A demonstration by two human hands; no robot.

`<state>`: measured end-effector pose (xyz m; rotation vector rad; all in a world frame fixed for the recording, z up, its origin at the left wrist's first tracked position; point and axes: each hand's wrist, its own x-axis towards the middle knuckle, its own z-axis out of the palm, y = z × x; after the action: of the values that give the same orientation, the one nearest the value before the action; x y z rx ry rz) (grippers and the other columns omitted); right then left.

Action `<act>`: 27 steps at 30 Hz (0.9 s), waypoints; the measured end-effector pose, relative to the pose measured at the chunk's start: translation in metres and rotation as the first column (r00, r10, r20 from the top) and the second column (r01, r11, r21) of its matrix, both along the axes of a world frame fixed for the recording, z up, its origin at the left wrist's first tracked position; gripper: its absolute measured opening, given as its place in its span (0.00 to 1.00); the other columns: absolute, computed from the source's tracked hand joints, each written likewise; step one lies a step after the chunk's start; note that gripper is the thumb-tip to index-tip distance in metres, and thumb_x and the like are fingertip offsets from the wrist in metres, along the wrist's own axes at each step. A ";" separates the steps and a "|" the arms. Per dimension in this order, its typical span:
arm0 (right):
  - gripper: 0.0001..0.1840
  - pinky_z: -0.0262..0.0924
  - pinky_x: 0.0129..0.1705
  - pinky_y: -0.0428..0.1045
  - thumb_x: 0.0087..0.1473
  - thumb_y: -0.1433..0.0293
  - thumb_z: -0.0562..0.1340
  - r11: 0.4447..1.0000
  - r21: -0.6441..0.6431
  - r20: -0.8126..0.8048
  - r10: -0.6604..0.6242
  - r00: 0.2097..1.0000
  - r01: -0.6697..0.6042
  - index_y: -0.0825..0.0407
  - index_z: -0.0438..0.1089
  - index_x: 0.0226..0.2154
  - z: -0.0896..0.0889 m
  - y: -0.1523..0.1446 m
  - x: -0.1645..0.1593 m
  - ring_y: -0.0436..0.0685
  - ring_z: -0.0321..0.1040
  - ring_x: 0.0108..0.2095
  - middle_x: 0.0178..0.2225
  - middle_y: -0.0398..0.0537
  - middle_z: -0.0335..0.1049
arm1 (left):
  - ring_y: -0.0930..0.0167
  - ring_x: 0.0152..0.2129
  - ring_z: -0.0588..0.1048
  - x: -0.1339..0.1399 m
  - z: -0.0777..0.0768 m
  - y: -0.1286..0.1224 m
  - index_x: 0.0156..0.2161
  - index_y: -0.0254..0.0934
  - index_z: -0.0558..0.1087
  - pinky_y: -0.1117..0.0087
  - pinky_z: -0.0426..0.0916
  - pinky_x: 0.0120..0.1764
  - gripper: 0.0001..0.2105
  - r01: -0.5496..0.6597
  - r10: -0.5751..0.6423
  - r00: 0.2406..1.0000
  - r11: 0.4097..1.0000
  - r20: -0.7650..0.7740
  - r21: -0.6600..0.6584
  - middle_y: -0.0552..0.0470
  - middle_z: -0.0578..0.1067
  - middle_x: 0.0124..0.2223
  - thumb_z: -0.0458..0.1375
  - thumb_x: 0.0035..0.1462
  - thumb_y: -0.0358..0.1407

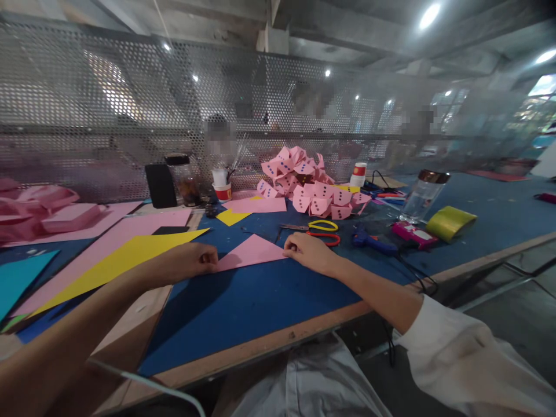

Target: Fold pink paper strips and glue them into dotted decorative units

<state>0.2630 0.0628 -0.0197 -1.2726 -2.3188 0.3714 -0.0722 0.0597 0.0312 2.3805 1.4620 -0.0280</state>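
A pink paper triangle (254, 253) lies over the blue tabletop in front of me, its peak pointing away. My left hand (200, 259) pinches its left corner with curled fingers. At the opposite corner, my right hand (306, 250) grips the paper between thumb and fingers. Just beyond the right hand is a pair of scissors (322, 226) with one yellow and one red handle loop. Farther right rests a blue glue gun (374, 240) with a black cord.
A heap of folded pink paper pieces with dark dots (295, 174) stands at the back. Yellow sheet (130, 260) and pink sheets lie left. A glass bottle (423, 197), a magenta device (412, 234) and a yellow-green roll (452, 223) stand right. A perforated metal screen (174, 98) runs behind.
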 end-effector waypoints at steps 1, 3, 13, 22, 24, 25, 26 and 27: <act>0.05 0.53 0.36 0.46 0.59 0.67 0.65 1.000 0.001 0.002 0.001 1.000 -0.001 0.52 0.72 0.33 0.000 0.000 0.000 0.52 0.66 0.37 0.36 0.45 0.71 | 0.65 0.30 0.74 0.000 0.000 0.000 0.34 0.39 0.76 0.70 0.61 0.31 0.14 -0.001 0.001 1.000 1.000 -0.004 -0.001 0.51 0.78 0.33 0.54 0.56 0.47; 0.05 0.53 0.35 0.46 0.59 0.67 0.65 1.000 0.001 0.005 -0.001 1.000 0.001 0.52 0.72 0.33 -0.001 0.001 0.000 0.52 0.66 0.37 0.36 0.45 0.71 | 0.65 0.31 0.74 0.000 -0.001 0.000 0.34 0.39 0.76 0.70 0.61 0.31 0.14 -0.004 0.004 1.000 1.000 -0.014 -0.001 0.51 0.78 0.34 0.54 0.56 0.47; 0.05 0.53 0.35 0.45 0.59 0.68 0.65 1.000 -0.007 -0.006 0.002 1.000 -0.002 0.52 0.72 0.33 0.001 -0.001 0.000 0.52 0.66 0.36 0.36 0.45 0.71 | 0.66 0.26 0.71 -0.006 -0.004 0.004 0.29 0.39 0.72 0.69 0.56 0.28 0.18 -0.051 0.053 0.994 0.998 -0.093 0.026 0.51 0.75 0.28 0.53 0.56 0.52; 0.06 0.54 0.37 0.46 0.58 0.67 0.66 1.000 0.025 -0.003 0.003 1.000 -0.003 0.52 0.72 0.32 -0.001 0.001 0.001 0.52 0.65 0.37 0.35 0.45 0.70 | 0.67 0.25 0.70 -0.008 -0.006 0.007 0.27 0.40 0.70 0.70 0.54 0.27 0.19 -0.056 0.060 0.992 0.998 -0.110 0.039 0.52 0.74 0.27 0.53 0.55 0.53; 0.05 0.54 0.37 0.46 0.58 0.68 0.65 1.000 0.022 0.000 0.010 1.000 -0.010 0.52 0.72 0.33 -0.001 0.002 0.002 0.52 0.65 0.37 0.35 0.45 0.70 | 0.67 0.25 0.70 -0.008 -0.006 0.008 0.27 0.40 0.71 0.70 0.54 0.27 0.18 -0.055 0.057 0.993 0.998 -0.099 0.027 0.53 0.74 0.27 0.54 0.55 0.53; 0.05 0.54 0.37 0.46 0.58 0.68 0.65 1.000 0.022 0.002 0.012 1.000 -0.013 0.52 0.72 0.33 -0.001 0.002 0.002 0.52 0.65 0.37 0.35 0.45 0.70 | 0.67 0.25 0.70 -0.008 -0.006 0.008 0.27 0.40 0.71 0.70 0.54 0.27 0.18 -0.054 0.056 0.994 0.998 -0.092 0.023 0.53 0.74 0.27 0.54 0.54 0.53; 0.04 0.54 0.37 0.46 0.58 0.68 0.65 1.000 0.025 0.004 0.016 1.000 -0.016 0.52 0.72 0.33 -0.002 0.002 0.002 0.52 0.65 0.37 0.36 0.45 0.70 | 0.67 0.25 0.70 -0.008 -0.006 0.008 0.27 0.40 0.71 0.70 0.54 0.27 0.18 -0.054 0.056 0.995 0.998 -0.086 0.021 0.53 0.74 0.27 0.54 0.54 0.52; 0.04 0.54 0.37 0.46 0.58 0.69 0.65 0.999 0.028 0.006 0.018 1.000 -0.019 0.52 0.72 0.33 -0.002 0.002 0.002 0.52 0.65 0.37 0.35 0.45 0.70 | 0.67 0.25 0.70 -0.008 -0.006 0.008 0.27 0.40 0.72 0.70 0.54 0.27 0.18 -0.055 0.056 0.995 0.998 -0.081 0.020 0.53 0.74 0.27 0.55 0.54 0.52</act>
<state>0.2652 0.0647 -0.0215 -1.2412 -2.3336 0.3410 -0.0806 0.0679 0.0251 2.3773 1.5712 -0.0998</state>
